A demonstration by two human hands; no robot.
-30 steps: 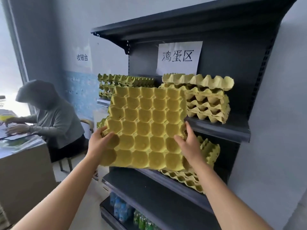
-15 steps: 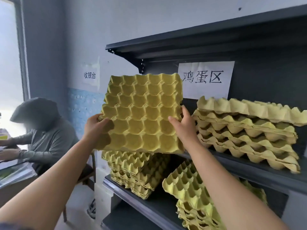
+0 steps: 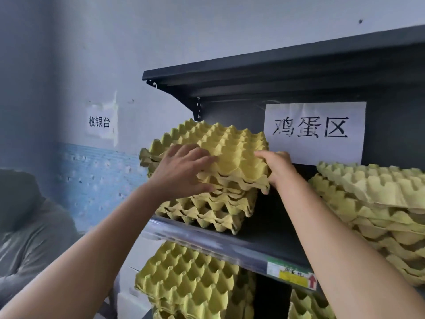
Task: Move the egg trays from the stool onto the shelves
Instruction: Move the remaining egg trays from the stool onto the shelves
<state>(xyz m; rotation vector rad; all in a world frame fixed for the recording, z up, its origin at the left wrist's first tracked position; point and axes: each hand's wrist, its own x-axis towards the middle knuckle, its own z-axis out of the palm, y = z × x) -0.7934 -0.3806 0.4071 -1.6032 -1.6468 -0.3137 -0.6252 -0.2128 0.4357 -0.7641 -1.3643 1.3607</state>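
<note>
Seen from the head camera, a yellow pulp egg tray (image 3: pixel 230 148) is held at the top of the left-hand stack of trays (image 3: pixel 207 212) on the middle shelf (image 3: pixel 202 234) of a dark metal rack. The tray's front-left part is gripped by the left hand (image 3: pixel 181 173), with fingers spread across the cups and the thumb tucked under the front edge. Its front-right corner is pinched by the right hand (image 3: pixel 278 169), fingers over the rim and thumb below. The tray is lying on the stack; whether it is fully settled cannot be told.

A second, taller stack (image 3: pixel 372 203) is seen on the same shelf to the right, apart from the first. More trays (image 3: pixel 188 279) are stored on the level below. A white paper sign (image 3: pixel 315 132) with large Chinese characters is fixed to the rack's back panel, just behind the right hand, beneath the top shelf (image 3: pixel 276 65). A smaller notice (image 3: pixel 100 122) is taped to the wall at left, and a person in a grey top (image 3: pixel 27 226) is partly visible at the lower left edge.
</note>
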